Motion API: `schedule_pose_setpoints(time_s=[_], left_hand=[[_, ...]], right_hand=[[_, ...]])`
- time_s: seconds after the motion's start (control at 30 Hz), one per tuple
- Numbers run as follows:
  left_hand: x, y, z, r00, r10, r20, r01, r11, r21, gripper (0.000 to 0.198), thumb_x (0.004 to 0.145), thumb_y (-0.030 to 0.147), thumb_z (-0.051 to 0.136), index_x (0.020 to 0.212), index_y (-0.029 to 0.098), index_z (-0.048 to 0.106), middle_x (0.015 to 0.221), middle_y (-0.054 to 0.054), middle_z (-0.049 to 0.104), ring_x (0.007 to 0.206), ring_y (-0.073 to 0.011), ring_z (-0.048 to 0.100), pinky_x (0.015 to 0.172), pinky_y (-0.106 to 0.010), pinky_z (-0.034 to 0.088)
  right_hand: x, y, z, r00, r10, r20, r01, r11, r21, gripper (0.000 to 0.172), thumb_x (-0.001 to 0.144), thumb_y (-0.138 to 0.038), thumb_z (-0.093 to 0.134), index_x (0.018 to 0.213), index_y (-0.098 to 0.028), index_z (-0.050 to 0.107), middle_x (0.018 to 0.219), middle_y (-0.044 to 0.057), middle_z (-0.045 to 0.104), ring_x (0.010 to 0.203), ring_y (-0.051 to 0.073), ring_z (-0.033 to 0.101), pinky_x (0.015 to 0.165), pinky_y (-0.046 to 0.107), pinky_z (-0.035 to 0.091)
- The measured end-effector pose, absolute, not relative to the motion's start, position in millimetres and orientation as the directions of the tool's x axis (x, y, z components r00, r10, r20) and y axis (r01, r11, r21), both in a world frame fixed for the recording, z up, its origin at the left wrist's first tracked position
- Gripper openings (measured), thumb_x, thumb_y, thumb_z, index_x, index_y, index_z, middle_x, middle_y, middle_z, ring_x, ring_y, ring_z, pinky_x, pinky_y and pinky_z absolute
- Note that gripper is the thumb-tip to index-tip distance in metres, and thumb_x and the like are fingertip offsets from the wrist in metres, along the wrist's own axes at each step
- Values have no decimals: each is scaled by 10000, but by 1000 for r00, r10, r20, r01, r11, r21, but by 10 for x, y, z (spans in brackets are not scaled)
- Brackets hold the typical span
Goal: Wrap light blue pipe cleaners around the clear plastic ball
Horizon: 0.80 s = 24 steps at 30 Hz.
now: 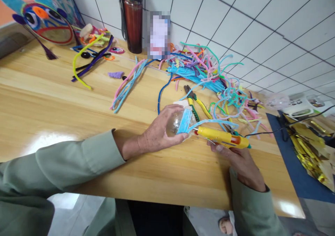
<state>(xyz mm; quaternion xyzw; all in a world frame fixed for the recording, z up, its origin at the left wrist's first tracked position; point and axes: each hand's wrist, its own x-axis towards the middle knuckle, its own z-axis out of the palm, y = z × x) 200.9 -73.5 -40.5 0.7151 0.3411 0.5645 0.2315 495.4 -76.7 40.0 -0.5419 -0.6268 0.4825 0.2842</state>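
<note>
My left hand [162, 129] is closed around a clear plastic ball [172, 123] with light blue pipe cleaner [185, 120] wrapped in a band across it. One loose blue strand runs off to the right above the glue gun. In my right hand [239, 162] is a yellow hot glue gun [217, 134], its nozzle pointing left at the blue band. Whether the tip touches the band I cannot tell. Just behind the ball lie pliers [199, 105] with yellow and green handles.
A heap of coloured pipe cleaners [199, 75] lies along the tiled wall. Near it stand a brown flask [132, 19] and a blurred phone [159, 35]. A decorated face craft [47, 23] is at the back left. Gold foil [309, 152] lies right; a black cord [288, 124] trails there.
</note>
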Motion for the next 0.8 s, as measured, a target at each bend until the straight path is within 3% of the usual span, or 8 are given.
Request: schedule_pose_setpoints(time_s=[0.8], left_hand=[[2010, -735, -396, 133, 760, 637, 217, -649, 729, 752, 898, 379, 856, 1546, 285, 486, 1525, -168, 595, 1458, -356, 592, 1250, -611, 518]], right_hand=[[4947, -776, 395, -241, 957, -159, 432, -41, -901, 502, 797, -710, 897, 1008, -254, 883, 995, 89, 881, 951, 316, 835, 897, 453, 706]])
